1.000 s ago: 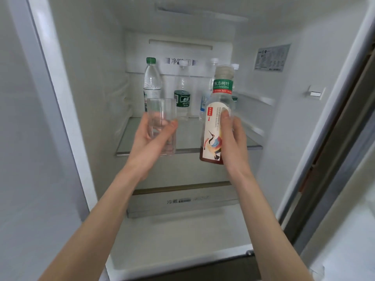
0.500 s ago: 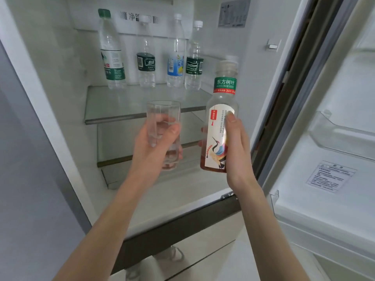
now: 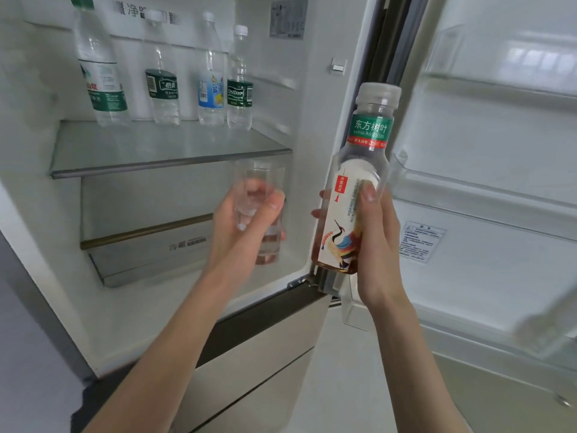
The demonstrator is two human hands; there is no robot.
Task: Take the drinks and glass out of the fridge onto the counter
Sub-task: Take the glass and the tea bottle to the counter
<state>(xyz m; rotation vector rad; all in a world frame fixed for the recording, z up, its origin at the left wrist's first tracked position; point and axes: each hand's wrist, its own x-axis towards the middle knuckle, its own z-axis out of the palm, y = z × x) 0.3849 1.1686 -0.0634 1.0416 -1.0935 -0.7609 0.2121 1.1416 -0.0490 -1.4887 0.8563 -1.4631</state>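
My left hand (image 3: pixel 242 228) grips a clear drinking glass (image 3: pixel 262 182), upright, in front of the open fridge below its glass shelf. My right hand (image 3: pixel 373 242) holds a tea bottle (image 3: pixel 359 170) with a green neck label and a crane picture, upright, level with the fridge's right edge. On the glass shelf (image 3: pixel 150 151) at the back stand several water bottles: a tall green-capped one (image 3: pixel 100 70), a dark-green-labelled one (image 3: pixel 162 76), a blue-labelled one (image 3: pixel 211 79) and another green-labelled one (image 3: pixel 239 85).
The open fridge door (image 3: pixel 487 170) with clear door bins fills the right side. A drawer (image 3: pixel 150 245) sits under the shelf. The fridge's left wall (image 3: pixel 28 214) and the lower freezer front (image 3: pixel 259 364) bound the space near my arms.
Both hands have drawn the glass and tea bottle back out of the fridge and to the right. The view has swung right, bringing more of the open door into sight.
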